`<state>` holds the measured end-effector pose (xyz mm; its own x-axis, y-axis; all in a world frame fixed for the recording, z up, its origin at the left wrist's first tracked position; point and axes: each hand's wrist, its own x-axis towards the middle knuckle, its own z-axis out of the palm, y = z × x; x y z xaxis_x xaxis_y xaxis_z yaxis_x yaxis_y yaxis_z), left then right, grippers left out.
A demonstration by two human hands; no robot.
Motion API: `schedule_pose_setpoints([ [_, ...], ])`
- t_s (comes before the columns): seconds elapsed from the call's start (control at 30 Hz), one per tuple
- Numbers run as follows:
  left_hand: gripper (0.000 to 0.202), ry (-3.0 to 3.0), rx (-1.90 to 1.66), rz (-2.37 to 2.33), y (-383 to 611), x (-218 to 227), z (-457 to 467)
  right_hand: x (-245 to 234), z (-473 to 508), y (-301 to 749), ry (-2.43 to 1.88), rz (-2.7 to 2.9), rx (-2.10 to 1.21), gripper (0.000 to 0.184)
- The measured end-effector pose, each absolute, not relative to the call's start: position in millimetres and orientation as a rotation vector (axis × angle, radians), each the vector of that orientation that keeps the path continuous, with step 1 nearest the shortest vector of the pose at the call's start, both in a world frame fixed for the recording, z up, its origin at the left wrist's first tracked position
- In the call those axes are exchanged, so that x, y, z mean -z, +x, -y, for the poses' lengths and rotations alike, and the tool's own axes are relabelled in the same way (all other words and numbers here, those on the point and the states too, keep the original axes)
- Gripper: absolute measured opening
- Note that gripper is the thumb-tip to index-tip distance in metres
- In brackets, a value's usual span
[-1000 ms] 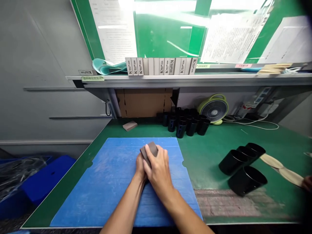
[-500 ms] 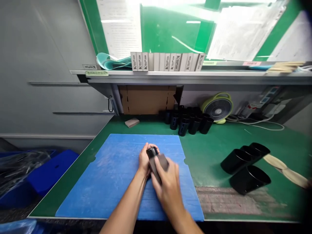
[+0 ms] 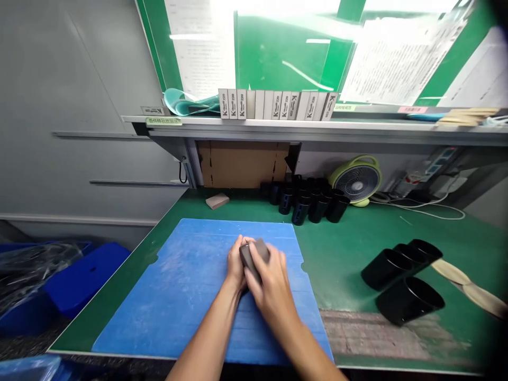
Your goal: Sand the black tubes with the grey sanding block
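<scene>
Head view: a grey block [image 3: 262,251] is up above the blue board [image 3: 170,296], between the hands and pressed against a dark piece [image 3: 243,252] that is mostly hidden. The right hand [image 3: 273,271] has thumb and fingers clamped on the block; the left hand [image 3: 235,264] curls around the dark piece, its exact grip impossible to tell. Beneath the board is a green table [image 3: 345,243]. Four black cups [image 3: 408,304] lie tilted to the right, and behind the board stand more black cylinders [image 3: 301,209] beside a green-rimmed fan [image 3: 357,182].
</scene>
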<state>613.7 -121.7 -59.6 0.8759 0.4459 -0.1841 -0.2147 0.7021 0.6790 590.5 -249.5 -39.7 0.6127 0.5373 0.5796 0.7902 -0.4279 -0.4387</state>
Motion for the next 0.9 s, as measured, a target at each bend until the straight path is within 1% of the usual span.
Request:
schedule_pose_setpoints([
  [0.1,0.037,0.767,-0.363,-0.332,614.0,59.1,123.4,45.7,254.9,586.2,-2.111,1.007,0.582,0.060],
  [0.2,0.030,0.740,-0.457,-0.369,614.2,59.4,124.0,39.4,243.6,594.3,-2.141,0.950,0.502,0.055],
  [0.27,0.028,0.709,-0.489,-0.387,614.2,58.8,124.1,37.0,242.7,595.4,-2.139,0.969,0.472,0.055],
  [0.37,0.034,0.743,-0.398,-0.343,614.5,57.4,124.5,42.0,254.1,585.1,-2.095,1.026,0.515,0.060],
  [0.43,0.035,0.765,-0.357,-0.340,614.8,57.6,124.9,41.1,252.9,584.7,-2.094,0.931,0.569,0.059],
  [0.53,0.025,0.707,-0.441,-0.402,615.4,59.7,125.6,29.3,236.9,601.3,-2.122,0.937,0.490,0.054],
  [0.6,0.022,0.670,-0.474,-0.420,615.8,60.2,126.0,26.4,238.0,606.8,-2.113,0.966,0.484,0.055],
  [0.7,0.031,0.731,-0.386,-0.365,616.6,58.5,126.4,38.9,262.3,592.5,-2.053,1.036,0.526,0.059],
  [0.77,0.035,0.779,-0.341,-0.334,617.6,57.9,126.3,46.9,268.0,585.5,-2.027,0.957,0.622,0.058],
  [0.83,0.029,0.758,-0.386,-0.363,618.6,58.8,126.0,43.1,251.2,593.9,-2.005,0.908,0.505,0.054],
  [0.9,0.023,0.694,-0.473,-0.417,619.5,60.4,125.5,29.5,224.3,617.0,-1.990,0.888,0.461,0.053],
])
